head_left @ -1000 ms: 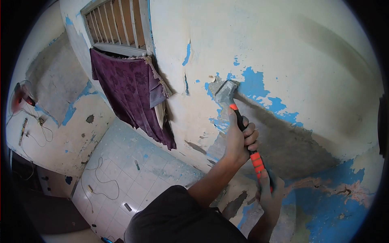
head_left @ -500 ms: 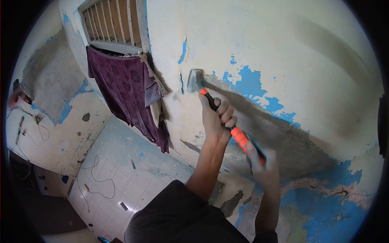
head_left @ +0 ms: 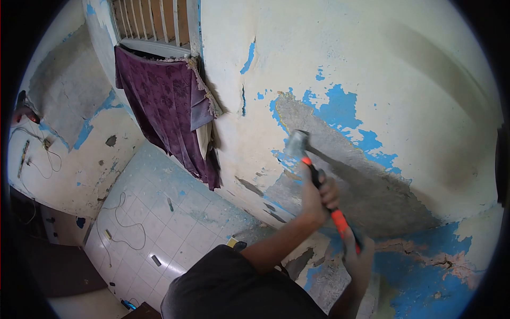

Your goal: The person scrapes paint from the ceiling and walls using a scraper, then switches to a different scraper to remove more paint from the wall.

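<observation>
Both my hands are wrapped around a long-handled scraper (head_left: pixel 338 218) with an orange and black grip and a wide grey metal head (head_left: pixel 297 143). My left hand (head_left: pixel 319 198) is closed on the black neck just below the head. Lower down, my right hand (head_left: pixel 357 256) is closed around the end of the grip. The scraper slants up and to the left. Its head is at a bare grey patch (head_left: pixel 382 196) of the wall; blur hides whether the blade touches it. Blue paint (head_left: pixel 340 106) shows along the patch's upper edge, below cream paint.
A purple cloth (head_left: pixel 159 101) hangs below a barred window (head_left: pixel 154 21) on the left. A pale cable (head_left: pixel 142 228) and small dark objects lie on the tiled floor (head_left: pixel 175 234). More cables (head_left: pixel 48 143) hang on the left wall. A crack (head_left: pixel 435 260) crosses the lower right wall.
The scraper and both hands have moved down and to the right along the wall. My left forearm lies flatter. The view has shifted slightly, and the upper part of the grey patch is uncovered.
</observation>
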Action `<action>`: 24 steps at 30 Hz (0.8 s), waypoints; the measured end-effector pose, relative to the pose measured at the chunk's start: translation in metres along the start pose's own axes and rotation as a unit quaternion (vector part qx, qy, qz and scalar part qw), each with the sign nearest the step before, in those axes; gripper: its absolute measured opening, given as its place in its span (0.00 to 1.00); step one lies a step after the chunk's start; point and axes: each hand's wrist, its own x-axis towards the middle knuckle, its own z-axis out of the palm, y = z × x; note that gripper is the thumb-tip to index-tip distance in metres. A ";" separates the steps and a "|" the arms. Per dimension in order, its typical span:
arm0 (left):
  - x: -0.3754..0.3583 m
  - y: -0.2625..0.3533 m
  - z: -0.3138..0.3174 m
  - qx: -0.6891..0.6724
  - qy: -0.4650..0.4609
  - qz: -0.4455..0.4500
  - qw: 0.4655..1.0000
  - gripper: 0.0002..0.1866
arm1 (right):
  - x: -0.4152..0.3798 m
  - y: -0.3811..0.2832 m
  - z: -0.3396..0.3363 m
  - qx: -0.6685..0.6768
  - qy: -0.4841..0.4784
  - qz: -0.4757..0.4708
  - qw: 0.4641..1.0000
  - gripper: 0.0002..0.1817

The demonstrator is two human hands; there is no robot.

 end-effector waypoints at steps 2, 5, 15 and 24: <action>0.008 0.016 -0.010 0.012 -0.028 0.026 0.999 0.29 | -0.003 -0.010 0.007 -0.005 -0.006 -0.002 1.000 0.19; -0.013 0.004 0.003 0.025 -0.003 -0.039 0.999 0.28 | -0.031 -0.024 0.006 0.028 0.011 0.017 0.999 0.15; -0.028 0.003 0.008 0.056 0.006 -0.096 0.994 0.29 | -0.049 -0.028 0.017 0.063 0.034 0.053 0.996 0.14; -0.010 0.012 0.001 0.044 0.015 0.006 0.999 0.28 | -0.023 -0.015 0.016 0.008 0.003 -0.001 1.000 0.15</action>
